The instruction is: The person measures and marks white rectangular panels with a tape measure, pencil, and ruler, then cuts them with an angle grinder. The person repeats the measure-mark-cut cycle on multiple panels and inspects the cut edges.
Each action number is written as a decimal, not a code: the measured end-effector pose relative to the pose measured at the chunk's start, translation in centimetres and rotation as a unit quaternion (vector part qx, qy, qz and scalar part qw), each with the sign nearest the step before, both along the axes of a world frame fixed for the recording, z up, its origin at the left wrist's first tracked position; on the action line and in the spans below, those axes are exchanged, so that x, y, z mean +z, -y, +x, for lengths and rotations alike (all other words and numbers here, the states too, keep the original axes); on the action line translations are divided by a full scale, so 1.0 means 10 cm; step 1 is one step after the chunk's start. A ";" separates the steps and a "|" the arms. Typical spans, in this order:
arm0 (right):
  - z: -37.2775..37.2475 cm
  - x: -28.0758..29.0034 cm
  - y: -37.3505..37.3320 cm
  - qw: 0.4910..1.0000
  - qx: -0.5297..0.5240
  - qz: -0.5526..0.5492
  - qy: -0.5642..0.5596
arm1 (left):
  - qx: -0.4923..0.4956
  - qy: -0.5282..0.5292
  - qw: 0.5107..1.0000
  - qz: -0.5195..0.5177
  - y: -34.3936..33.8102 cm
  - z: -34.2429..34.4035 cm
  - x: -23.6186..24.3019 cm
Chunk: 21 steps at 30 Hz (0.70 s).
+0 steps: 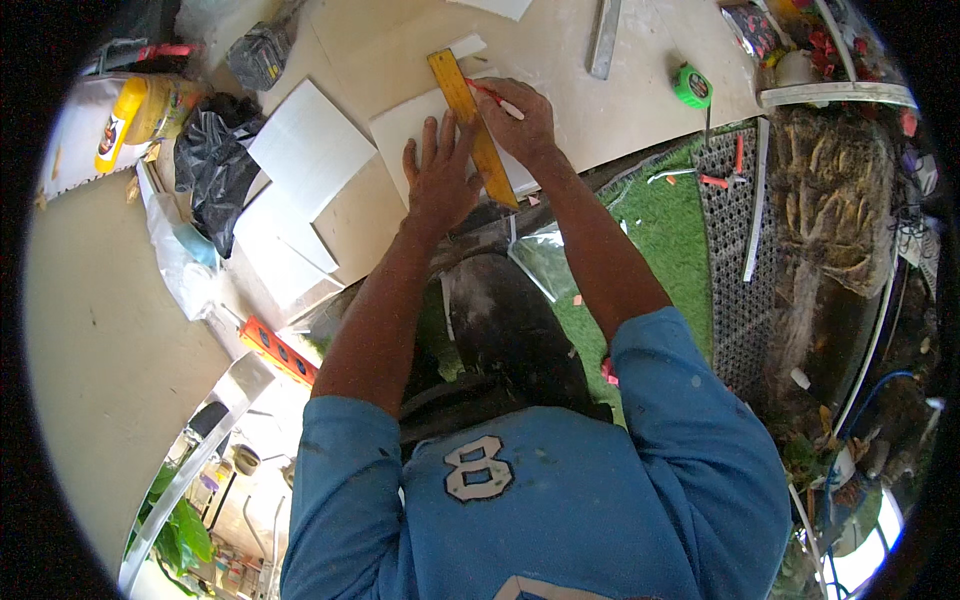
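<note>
Pressing flat with fingers spread, the left hand [440, 180] pins the yellow ruler [472, 125] across a white panel [420, 125] on the desk [640, 90]; the right hand [520, 120] has its fingers closed on a red-and-white pencil [497, 100] beside the ruler's edge. If pressure eases, the ruler could pivot and skew the line.

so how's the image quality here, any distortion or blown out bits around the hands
Head view: strong fisheye bend, with a black rim around the picture and the pale workbench edge curving. The left hand pressing the yellow wooden ruler and the right hand with the red pencil are sharp and evenly lit. The lower right corner is blown out by glare.
</note>
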State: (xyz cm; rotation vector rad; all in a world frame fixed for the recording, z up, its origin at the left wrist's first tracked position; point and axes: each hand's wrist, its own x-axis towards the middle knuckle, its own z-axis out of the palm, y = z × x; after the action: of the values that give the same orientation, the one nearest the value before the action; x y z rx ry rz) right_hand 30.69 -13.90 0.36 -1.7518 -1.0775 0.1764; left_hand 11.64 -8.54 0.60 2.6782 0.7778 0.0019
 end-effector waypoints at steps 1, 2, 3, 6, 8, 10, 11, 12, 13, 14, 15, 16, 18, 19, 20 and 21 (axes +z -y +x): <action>-0.02 0.03 0.04 1.000 0.000 -0.009 -0.008 | 0.003 -0.014 1.000 -0.001 0.01 0.01 0.01; -0.04 0.06 0.10 1.000 -0.001 0.005 -0.002 | 0.006 -0.012 1.000 -0.008 0.01 0.01 0.03; -0.09 0.10 0.17 1.000 -0.005 0.011 -0.002 | 0.010 -0.011 1.000 -0.014 0.02 0.02 0.04; -0.23 0.22 0.48 1.000 -0.004 0.004 -0.024 | 0.016 -0.020 0.999 -0.023 0.02 0.04 0.08; -0.33 0.32 0.75 0.999 0.001 -0.016 -0.034 | 0.016 -0.025 0.999 -0.028 0.03 0.04 0.10; -0.42 0.42 1.01 0.999 0.006 -0.041 -0.033 | 0.015 -0.021 0.999 -0.031 0.02 0.04 0.10; -0.48 0.46 1.11 0.997 -0.001 -0.069 -0.033 | 0.014 -0.022 0.999 -0.031 0.02 0.04 0.10; -0.51 0.50 1.24 0.996 0.008 -0.072 -0.055 | 0.014 -0.024 0.999 -0.030 0.02 0.04 0.10; -0.52 0.54 1.36 0.994 0.018 -0.077 -0.077 | 0.014 -0.033 0.999 -0.034 0.02 0.04 0.10; -0.53 0.56 1.45 0.991 0.029 -0.083 -0.100 | 0.015 -0.026 0.999 -0.029 0.02 0.04 0.10; -0.54 0.57 1.53 0.990 0.025 -0.107 -0.085 | 0.016 -0.026 0.999 -0.029 0.02 0.05 0.10; -0.56 0.57 1.58 0.988 0.022 -0.132 -0.073 | 0.017 -0.026 0.999 -0.028 0.02 0.05 0.10; -0.58 0.51 1.61 0.969 0.004 -0.233 -0.079 | 0.022 -0.035 0.998 -0.042 0.02 0.05 0.10; -0.62 0.45 1.58 0.947 -0.011 -0.307 -0.097 | 0.023 -0.028 0.998 -0.047 0.02 0.06 0.10; -0.65 0.39 1.55 0.923 -0.022 -0.364 -0.119 | 0.024 -0.036 0.998 -0.043 0.01 0.06 0.10; -0.68 0.32 1.49 0.917 -0.001 -0.366 -0.156 | 0.023 -0.035 0.998 -0.039 0.02 0.05 0.10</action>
State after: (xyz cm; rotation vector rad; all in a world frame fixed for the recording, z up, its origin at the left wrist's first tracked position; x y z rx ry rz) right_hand 23.90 -28.82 3.60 -2.2733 -0.8174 0.9266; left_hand 12.18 -8.77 1.57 2.5992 0.8423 -0.1081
